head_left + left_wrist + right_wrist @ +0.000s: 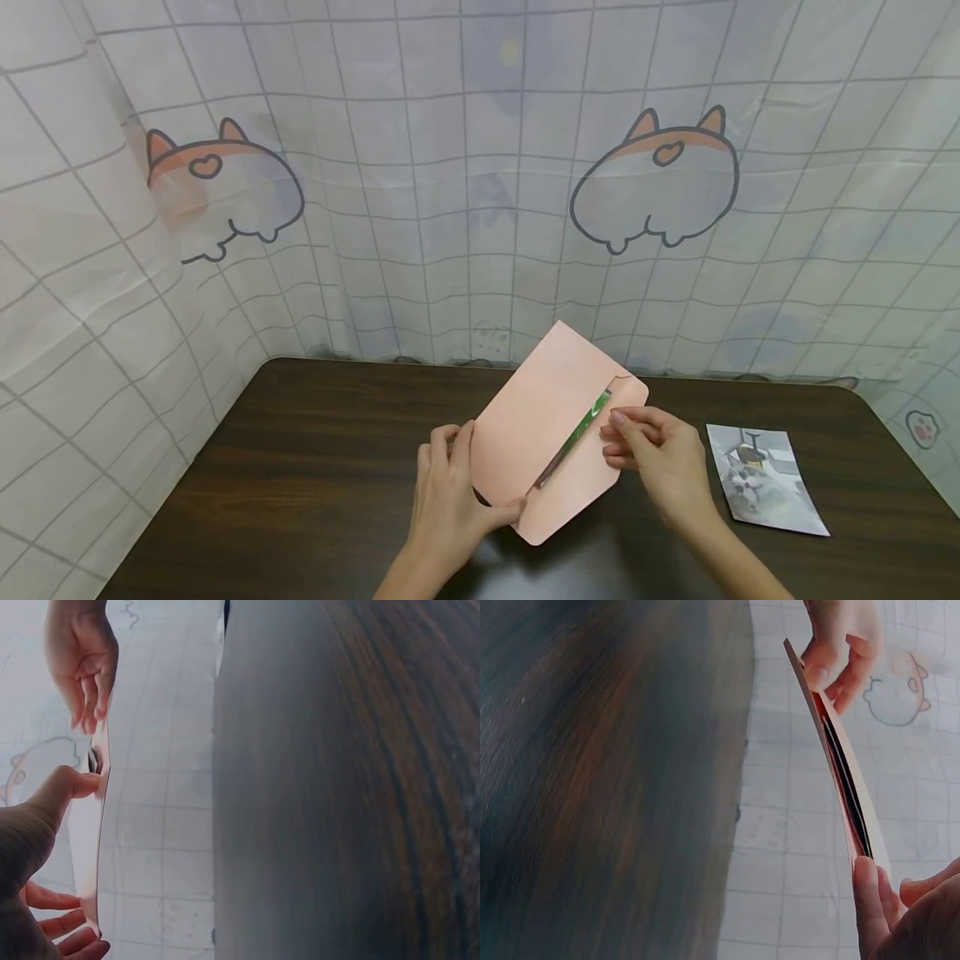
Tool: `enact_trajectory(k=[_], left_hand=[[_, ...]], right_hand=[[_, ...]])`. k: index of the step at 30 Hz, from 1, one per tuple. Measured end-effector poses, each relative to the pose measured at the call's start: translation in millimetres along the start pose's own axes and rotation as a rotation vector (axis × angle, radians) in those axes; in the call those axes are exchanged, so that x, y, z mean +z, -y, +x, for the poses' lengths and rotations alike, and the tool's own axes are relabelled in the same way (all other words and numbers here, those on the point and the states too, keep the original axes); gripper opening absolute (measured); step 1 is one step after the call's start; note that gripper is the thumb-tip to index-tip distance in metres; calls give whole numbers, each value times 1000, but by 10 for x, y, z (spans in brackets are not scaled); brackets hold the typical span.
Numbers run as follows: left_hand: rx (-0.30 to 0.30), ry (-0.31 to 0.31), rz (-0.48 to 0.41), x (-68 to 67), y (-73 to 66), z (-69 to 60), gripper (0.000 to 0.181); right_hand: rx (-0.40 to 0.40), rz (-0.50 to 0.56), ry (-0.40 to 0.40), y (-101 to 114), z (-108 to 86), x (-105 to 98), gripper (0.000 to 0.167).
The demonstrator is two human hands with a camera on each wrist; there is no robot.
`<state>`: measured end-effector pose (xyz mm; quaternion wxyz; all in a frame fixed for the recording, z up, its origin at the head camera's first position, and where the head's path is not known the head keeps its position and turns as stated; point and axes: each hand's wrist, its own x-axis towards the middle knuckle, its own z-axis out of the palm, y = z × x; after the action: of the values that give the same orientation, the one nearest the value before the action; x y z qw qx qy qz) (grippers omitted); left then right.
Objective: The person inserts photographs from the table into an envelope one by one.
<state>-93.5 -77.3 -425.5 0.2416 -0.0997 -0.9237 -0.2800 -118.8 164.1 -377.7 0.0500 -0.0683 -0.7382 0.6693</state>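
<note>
My left hand [450, 492] grips a pale pink envelope [540, 392] by its lower left side. Its thumb presses near the fold, and the other fingers lie along the far side. The envelope is tilted above the table with its flap [573, 492] turned back. In its slit shows a strip of a card [581, 433] with a green and dark surface; the rest of it is hidden inside. At the flap's right part, my right hand [667, 462] touches the paper with its fingertips. In the right wrist view its thumb [922, 885] stands apart from the envelope.
A printed picture card [765, 479] with a grey cartoon animal lies on the dark wooden table [300, 483], to the right of my right hand. Behind the table hangs a white checked curtain [450, 208] with cartoon corgi prints.
</note>
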Motion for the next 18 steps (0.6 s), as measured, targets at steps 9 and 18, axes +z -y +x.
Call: enact_trajectory(k=[9,18], left_hand=[[-11,121,-15,-31,20,24,96],[-2,224,-21,-45,51,30,98]], right_hand=[[-66,-22,-46,-30,59,-161,30],[-137,-72,-80,-6,171,-353,31]])
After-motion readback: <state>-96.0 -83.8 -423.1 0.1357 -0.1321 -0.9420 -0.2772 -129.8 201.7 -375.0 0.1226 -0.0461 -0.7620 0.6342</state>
